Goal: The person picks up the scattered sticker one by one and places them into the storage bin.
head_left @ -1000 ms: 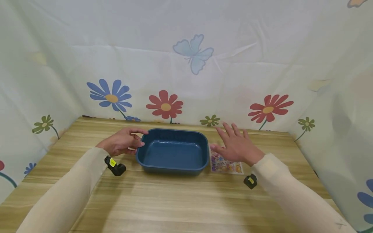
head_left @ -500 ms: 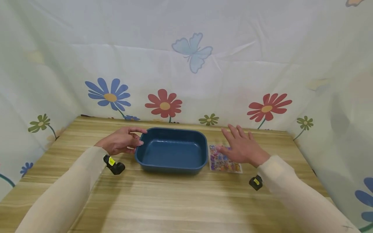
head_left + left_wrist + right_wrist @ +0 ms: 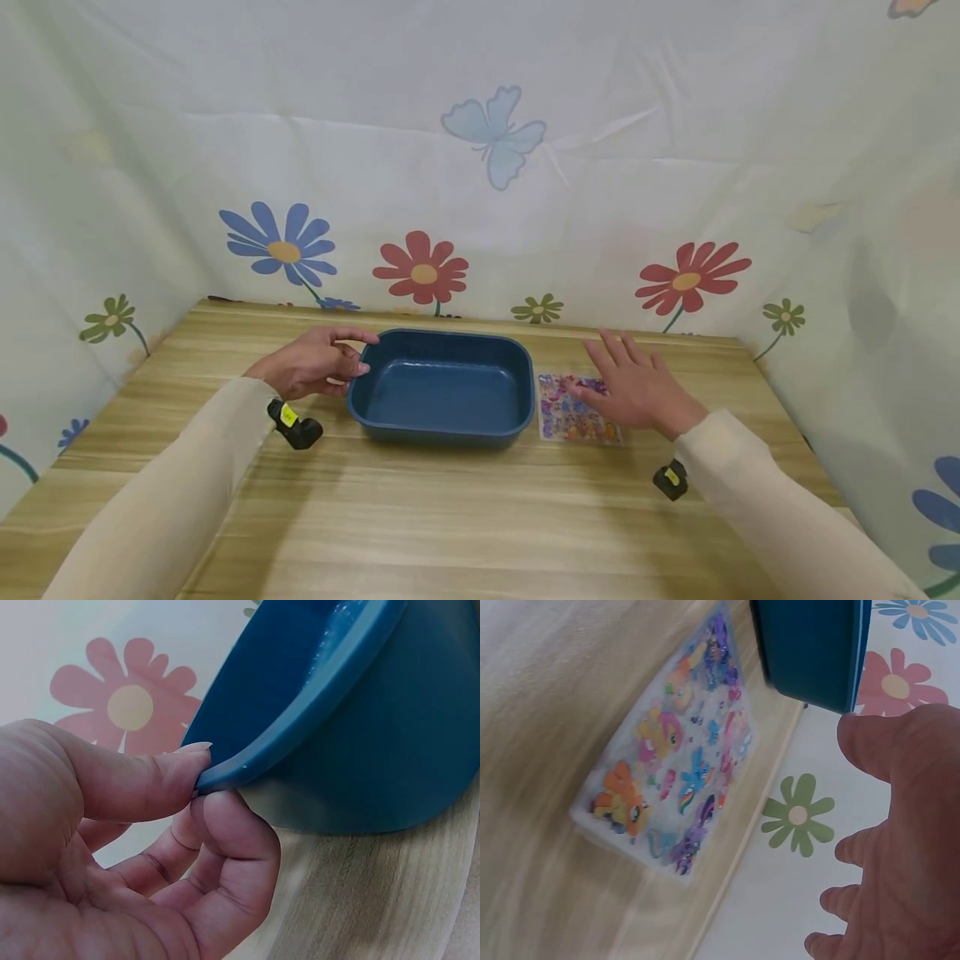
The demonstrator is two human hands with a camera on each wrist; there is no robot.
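A dark blue rectangular plastic basin (image 3: 442,392) with rounded corners sits on the wooden table, nothing inside it. My left hand (image 3: 311,364) pinches the basin's left rim between thumb and curled forefinger, as the left wrist view shows on the blue rim (image 3: 277,739). To the basin's right lies a flat sticker sheet (image 3: 562,417) printed with colourful cartoon ponies; the right wrist view shows the pony sticker sheet (image 3: 675,757) whole. Over its right part hovers my right hand (image 3: 637,387), fingers spread and straight, holding nothing. That hand partly covers the sheet in the head view.
The wood-grain table (image 3: 420,517) meets a white cloth backdrop (image 3: 360,167) printed with flowers and a butterfly, which hangs behind and on both sides. Black wrist cameras hang under each sleeve, the left camera (image 3: 296,427) near the basin and the right camera (image 3: 671,480) over the table.
My right hand has drawn away from the basin, moving right and slightly nearer to me, uncovering more of the sticker sheet. The left hand and basin keep their places.
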